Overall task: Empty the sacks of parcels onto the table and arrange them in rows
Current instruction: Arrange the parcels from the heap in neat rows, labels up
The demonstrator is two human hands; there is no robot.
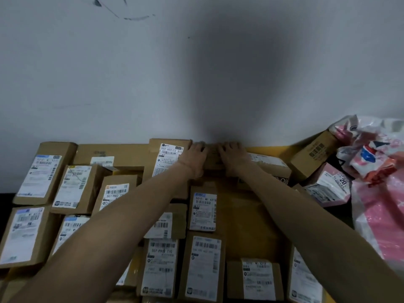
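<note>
Grey wall [109,73] backs a yellow-topped bench [244,226] crowded with brown parcels. Against that wall sits a small brown box [213,159], and everything else is placed from it. The left grip [196,157] and right grip [232,156] clamp its two sides, fingers curled over its top. Left of the box and nearer the person, labelled parcels [203,208] lie label-up in rough rows, so much of the arranging looks done. Right of the box a pink-and-white sack [376,204] slumps, with loose parcels [312,156] tumbled beside it. I judge those remain to be sorted, and the bare yellow patch nearer than the box awaits filling.
</note>
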